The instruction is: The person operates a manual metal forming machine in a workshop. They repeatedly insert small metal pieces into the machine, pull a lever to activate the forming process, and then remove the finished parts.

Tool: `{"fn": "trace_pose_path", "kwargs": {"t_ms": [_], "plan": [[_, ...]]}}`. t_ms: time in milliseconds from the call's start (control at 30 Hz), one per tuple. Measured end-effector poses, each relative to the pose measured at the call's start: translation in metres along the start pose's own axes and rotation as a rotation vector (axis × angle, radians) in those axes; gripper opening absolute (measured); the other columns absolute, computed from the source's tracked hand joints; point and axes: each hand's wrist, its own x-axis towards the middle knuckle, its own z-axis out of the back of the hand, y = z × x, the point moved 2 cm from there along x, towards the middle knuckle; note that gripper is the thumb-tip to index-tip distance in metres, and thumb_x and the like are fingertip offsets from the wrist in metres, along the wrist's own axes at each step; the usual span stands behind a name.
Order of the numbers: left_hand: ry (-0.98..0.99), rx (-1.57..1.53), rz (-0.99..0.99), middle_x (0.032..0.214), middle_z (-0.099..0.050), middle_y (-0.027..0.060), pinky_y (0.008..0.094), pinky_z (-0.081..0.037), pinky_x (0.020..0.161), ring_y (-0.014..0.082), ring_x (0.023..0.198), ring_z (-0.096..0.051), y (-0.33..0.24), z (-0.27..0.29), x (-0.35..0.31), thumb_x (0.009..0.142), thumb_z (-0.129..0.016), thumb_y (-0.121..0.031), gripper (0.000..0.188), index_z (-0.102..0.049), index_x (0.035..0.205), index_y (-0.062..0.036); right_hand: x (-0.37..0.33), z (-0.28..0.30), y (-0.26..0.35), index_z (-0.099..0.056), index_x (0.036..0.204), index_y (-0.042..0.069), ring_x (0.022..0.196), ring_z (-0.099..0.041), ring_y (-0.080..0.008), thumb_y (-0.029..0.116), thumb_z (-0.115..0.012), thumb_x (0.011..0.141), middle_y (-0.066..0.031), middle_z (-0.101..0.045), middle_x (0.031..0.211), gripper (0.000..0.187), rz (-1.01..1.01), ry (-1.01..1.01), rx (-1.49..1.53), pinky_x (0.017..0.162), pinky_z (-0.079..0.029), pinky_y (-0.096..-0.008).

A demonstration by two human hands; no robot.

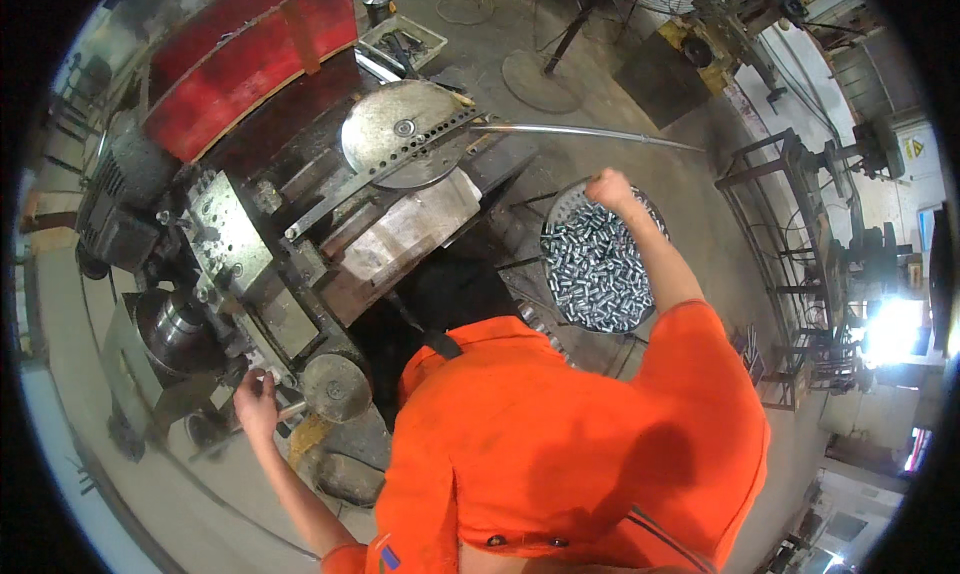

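Note:
My left hand [257, 404] is at the lower left, beside the machine. Its fingers are curled, with thumb and forefinger close together; I cannot make out what is between them. Right by it are a handle bar [293, 410] and a round metal handwheel [336, 387]. Out to the right, my right hand [608, 188] is closed over the far edge of a round basin [553, 264]. Whatever it holds, if anything, is hidden. Many short, shiny metal cylinders [600, 279] fill the basin.
The lathe-like machine [235, 239] takes up the left, with a chuck [178, 324] and a large disc [400, 134]. A long metal lever [590, 132] reaches right above the basin. Red panels [255, 64] stand behind. A metal rack [780, 224] is at the right.

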Motion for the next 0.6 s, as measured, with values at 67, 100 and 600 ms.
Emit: {"fn": "trace_pose_path", "kwargs": {"t_ms": [67,100,600], "plan": [[-0.049,-0.006,-0.042,0.064,-0.056,0.0027,0.025,-0.04,0.052,0.0086,0.055,-0.05,0.016,-0.003,0.004,0.089,-0.058,-0.014,0.016,-0.059,0.09,0.0016,0.005,-0.049,-0.024,-0.068,0.087,0.003,0.093,-0.062,-0.0344,0.027,-0.058,0.066,-0.0199,-0.065,0.097,0.034,0.107,0.144,-0.131,0.085,-0.05,-0.0396],[-0.075,-0.006,-0.065,0.064,-0.056,0.0027,0.025,-0.04,0.052,0.0086,0.055,-0.05,0.019,-0.004,0.005,0.089,-0.057,-0.014,0.015,-0.059,0.089,0.0012,0.0,-0.066,-0.028,-0.067,0.088,0.002,0.093,-0.063,-0.0337,0.028,-0.058,0.065,-0.0198,-0.065,0.097,0.036,0.235,0.204,-0.208,0.085,-0.05,-0.039],[-0.215,-0.002,-0.028,0.067,-0.059,0.0046,0.0248,-0.042,0.056,0.0101,0.06,-0.053,0.01,-0.001,-0.003,0.089,-0.056,-0.016,0.017,-0.06,0.087,0.0009,0.002,-0.067,-0.019,-0.067,0.095,0.0,0.105,-0.058,-0.0286,0.028,-0.056,0.07,-0.0194,-0.062,0.108,0.038,0.202,0.41,-0.277,0.091,-0.046,-0.0357]]}}
